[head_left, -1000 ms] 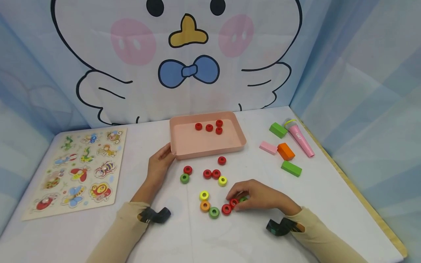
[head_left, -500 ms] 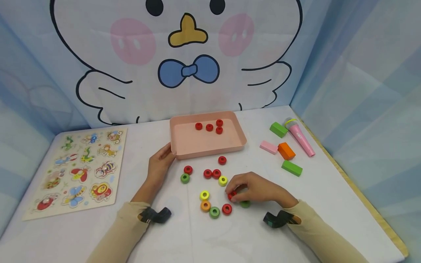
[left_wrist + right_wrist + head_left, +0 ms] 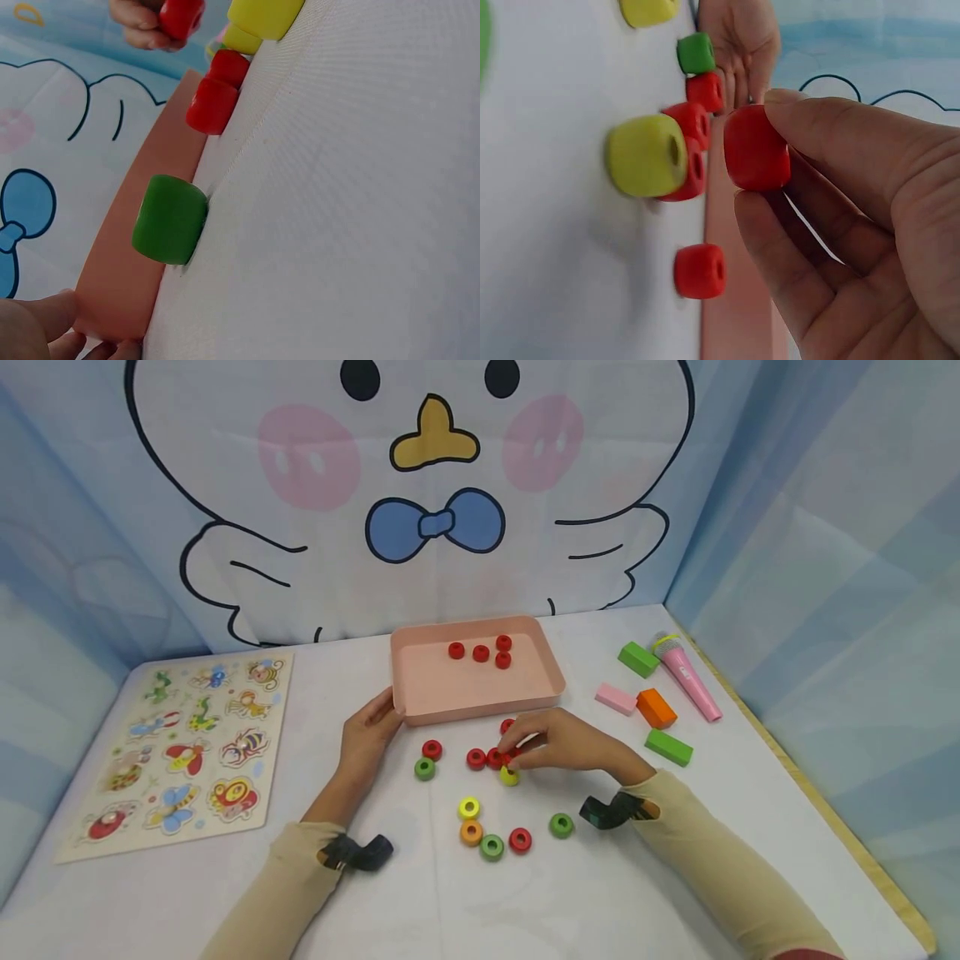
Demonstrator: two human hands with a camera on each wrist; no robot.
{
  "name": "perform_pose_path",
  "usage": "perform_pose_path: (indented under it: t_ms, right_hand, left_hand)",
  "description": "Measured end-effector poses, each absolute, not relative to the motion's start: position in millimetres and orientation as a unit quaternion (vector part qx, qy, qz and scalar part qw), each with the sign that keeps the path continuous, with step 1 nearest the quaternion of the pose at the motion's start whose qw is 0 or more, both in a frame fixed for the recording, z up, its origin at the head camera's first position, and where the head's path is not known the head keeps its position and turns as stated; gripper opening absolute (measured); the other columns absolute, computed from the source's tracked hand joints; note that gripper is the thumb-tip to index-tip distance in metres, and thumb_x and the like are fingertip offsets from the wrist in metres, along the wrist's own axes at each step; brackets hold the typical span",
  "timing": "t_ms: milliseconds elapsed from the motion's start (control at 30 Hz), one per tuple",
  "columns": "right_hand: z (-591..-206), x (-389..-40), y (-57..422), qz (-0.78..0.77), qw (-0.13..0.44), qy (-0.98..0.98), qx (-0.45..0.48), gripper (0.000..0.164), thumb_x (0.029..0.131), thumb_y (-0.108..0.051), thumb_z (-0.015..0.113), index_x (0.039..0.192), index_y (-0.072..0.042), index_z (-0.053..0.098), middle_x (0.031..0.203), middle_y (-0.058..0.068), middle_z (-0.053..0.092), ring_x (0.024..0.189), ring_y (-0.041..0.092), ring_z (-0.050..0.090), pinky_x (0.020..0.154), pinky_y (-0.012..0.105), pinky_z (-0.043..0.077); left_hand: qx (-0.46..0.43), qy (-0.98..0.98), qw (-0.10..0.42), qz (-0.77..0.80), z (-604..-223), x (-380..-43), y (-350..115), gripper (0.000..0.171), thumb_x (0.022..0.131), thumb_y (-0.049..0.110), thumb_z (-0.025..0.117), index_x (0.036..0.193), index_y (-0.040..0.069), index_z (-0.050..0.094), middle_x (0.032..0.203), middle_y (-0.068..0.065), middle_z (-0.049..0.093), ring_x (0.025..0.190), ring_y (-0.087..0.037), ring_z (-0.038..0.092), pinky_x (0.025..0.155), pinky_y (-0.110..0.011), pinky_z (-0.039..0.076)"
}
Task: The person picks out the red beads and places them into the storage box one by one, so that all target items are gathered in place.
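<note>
In the head view my left hand (image 3: 367, 735) holds the near left corner of a pink tray (image 3: 480, 706), its thumb and fingers at the wall. Several red beads lie inside the tray. My right hand (image 3: 570, 743) pinches a red bead (image 3: 754, 148) between thumb and fingertips, raised off the table in the right wrist view. Below it are a yellow bead (image 3: 645, 156) and other red beads. Beside the tray's near left corner sit a red bead (image 3: 431, 750) and a green bead (image 3: 424, 768).
Nearer the front lie a yellow bead (image 3: 468, 807), an orange bead (image 3: 471, 833), green beads (image 3: 491, 847) and a red bead (image 3: 520, 840). A puzzle board (image 3: 180, 752) is on the left. At right are coloured blocks (image 3: 656, 708) and a pink toy microphone (image 3: 686, 672).
My right hand has picked up a red bead from beside the green one and carried it away toward the tray. The left hand has stayed at the tray corner.
</note>
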State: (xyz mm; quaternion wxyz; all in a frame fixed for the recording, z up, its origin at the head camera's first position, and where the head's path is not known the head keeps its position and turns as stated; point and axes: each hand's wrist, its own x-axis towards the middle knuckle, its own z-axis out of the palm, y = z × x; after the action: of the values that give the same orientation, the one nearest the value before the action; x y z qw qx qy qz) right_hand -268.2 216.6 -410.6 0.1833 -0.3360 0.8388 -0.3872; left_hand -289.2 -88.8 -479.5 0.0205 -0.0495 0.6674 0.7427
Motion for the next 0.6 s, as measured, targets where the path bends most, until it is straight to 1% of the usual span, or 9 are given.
perform_pose_path:
  t_ms: [133,267,433,600]
  right_hand:
    - [-403.5,-284.8,211.1,-0.378,0.167,0.851,-0.324,0.026,0.088,-0.009,0.075,0.114,-0.007,0.073,0.108,-0.003,0.068,0.1,0.015,0.063,0.091,0.028,0.054]
    - [-398.9,-302.8,204.5,-0.366,0.15,0.863,-0.316,0.026,0.088,-0.01,0.075,0.113,-0.007,0.074,0.107,-0.004,0.068,0.095,0.016,0.063,0.088,0.027,0.055]
    - [-393.0,-323.7,196.3,-0.36,0.139,0.874,-0.295,0.026,0.088,-0.012,0.076,0.114,-0.007,0.074,0.107,-0.003,0.069,0.098,0.017,0.063,0.087,0.028,0.056]
    - [-392.0,-343.3,189.1,-0.344,0.125,0.891,-0.269,0.026,0.088,-0.014,0.075,0.113,-0.007,0.074,0.107,-0.002,0.07,0.101,0.018,0.063,0.087,0.028,0.056]
  left_hand:
    - [-0.05,0.664,0.021,0.746,-479.8,-289.3,-88.2,0.055,0.096,0.015,0.065,0.148,0.01,0.046,0.148,-0.006,0.047,0.132,-0.013,0.045,0.099,-0.019,0.046]
    - [-0.048,0.663,0.022,0.747,-481.0,-290.0,-88.5,0.055,0.097,0.015,0.064,0.148,0.01,0.045,0.148,-0.006,0.046,0.133,-0.014,0.045,0.1,-0.021,0.045]
    - [-0.045,0.658,0.019,0.751,-482.5,-291.0,-89.3,0.055,0.096,0.014,0.064,0.147,0.009,0.045,0.148,-0.008,0.046,0.133,-0.016,0.044,0.103,-0.024,0.044]
    - [-0.046,0.654,0.019,0.755,-481.0,-290.5,-88.6,0.055,0.096,0.013,0.065,0.147,0.009,0.046,0.147,-0.007,0.047,0.132,-0.015,0.045,0.102,-0.024,0.045]
